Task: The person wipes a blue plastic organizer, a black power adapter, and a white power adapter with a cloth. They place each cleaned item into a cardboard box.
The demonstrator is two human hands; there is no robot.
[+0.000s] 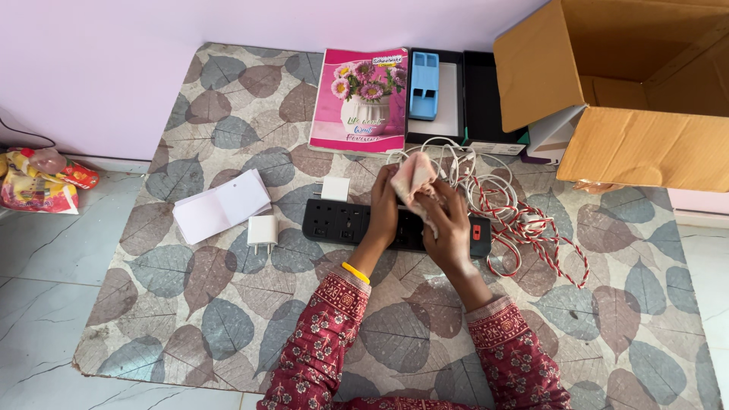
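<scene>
Two forearms in red patterned sleeves rise from the bottom edge toward the middle of the frame, the left one wearing a yellow bangle (355, 272). The left hand (383, 205) and the right hand (448, 220) meet over one black power strip (342, 222), which lies flat at the centre of the leaf-patterned table (228, 319) with its long axis running left to right across the frame and its red switch end toward the right. Both hands are curled closed on one pink cloth (415, 178), bunched between their fingers just above the strip's far edge.

Left of the strip stand two white plug adapters: one (263, 231) near its left end, the other (335, 187) just beyond it. One white notepad (222, 206) lies farther left. To the right sprawls a tangle of red-and-white twisted cord (531, 231) with white cables.

Farther up lie one pink flower-covered book (360, 102), one blue plastic holder (424, 83) in a black tray, and one open cardboard box (630, 99) at the upper right.
</scene>
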